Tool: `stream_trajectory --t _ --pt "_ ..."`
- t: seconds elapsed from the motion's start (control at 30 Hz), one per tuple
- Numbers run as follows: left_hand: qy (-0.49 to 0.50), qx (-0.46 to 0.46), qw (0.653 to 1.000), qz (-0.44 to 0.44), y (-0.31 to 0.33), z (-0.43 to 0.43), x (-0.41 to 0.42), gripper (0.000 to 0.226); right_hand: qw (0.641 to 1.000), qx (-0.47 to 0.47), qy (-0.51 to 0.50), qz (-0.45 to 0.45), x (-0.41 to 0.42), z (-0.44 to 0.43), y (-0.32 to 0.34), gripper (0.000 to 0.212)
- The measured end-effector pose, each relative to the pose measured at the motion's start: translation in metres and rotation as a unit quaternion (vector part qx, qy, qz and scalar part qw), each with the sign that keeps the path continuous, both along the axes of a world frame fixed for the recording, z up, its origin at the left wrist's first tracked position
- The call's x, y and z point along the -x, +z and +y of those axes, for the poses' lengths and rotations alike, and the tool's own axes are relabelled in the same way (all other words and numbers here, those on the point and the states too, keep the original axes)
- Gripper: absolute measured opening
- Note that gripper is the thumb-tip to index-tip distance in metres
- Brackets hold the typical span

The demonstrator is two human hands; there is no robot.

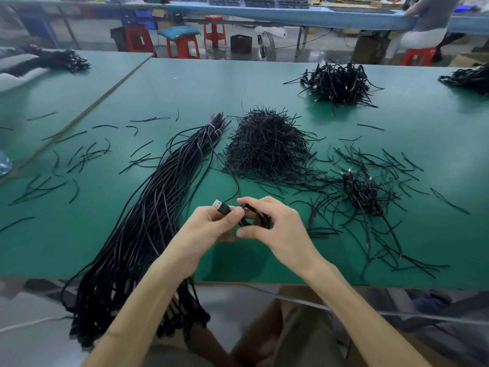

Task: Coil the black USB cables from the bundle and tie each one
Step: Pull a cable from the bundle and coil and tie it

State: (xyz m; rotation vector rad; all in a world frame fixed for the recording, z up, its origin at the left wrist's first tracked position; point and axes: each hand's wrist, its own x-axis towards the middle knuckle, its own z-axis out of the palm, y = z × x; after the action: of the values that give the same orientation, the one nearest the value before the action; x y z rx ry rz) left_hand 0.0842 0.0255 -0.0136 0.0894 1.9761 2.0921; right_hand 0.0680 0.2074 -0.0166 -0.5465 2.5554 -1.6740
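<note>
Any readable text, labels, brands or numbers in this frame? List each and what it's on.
No readable text anywhere.
On the USB plug pinched in the left hand: no marking visible.
On the coiled cable in the right hand: no print visible.
On the trays on the far blue bench: too small and blurred to read.

Green-topped work table (264,83), a second green table (53,83) butted against its left edge, red plastic stools (214,31) beyond, teal cushion (179,31) on one stool, floor fan (267,45), blue bins (144,18), seated person (423,25) at a long blue bench (291,13)
</note>
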Motion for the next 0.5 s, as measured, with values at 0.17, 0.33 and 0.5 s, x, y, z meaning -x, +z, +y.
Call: stream_trajectory --t 0.17,0.33,0.5 --pt "0.057 -0.008 0.998 0.005 0.0 -0.007 0.001 0.028 0.998 -0.042 0.039 0.018 0.0 -0.002 -0.001 0.061" --pt "0.072 -0.012 0.997 0.008 -0.004 -0.004 0.002 0.023 0.991 -0.116 0.043 0.059 0.0 -0.001 0.0 0.063" --pt "0.125 -0.02 0.991 0.047 -0.004 0.004 0.005 0.011 0.991 -0.135 0.004 0.005 -0.001 0.0 -0.003 0.062"
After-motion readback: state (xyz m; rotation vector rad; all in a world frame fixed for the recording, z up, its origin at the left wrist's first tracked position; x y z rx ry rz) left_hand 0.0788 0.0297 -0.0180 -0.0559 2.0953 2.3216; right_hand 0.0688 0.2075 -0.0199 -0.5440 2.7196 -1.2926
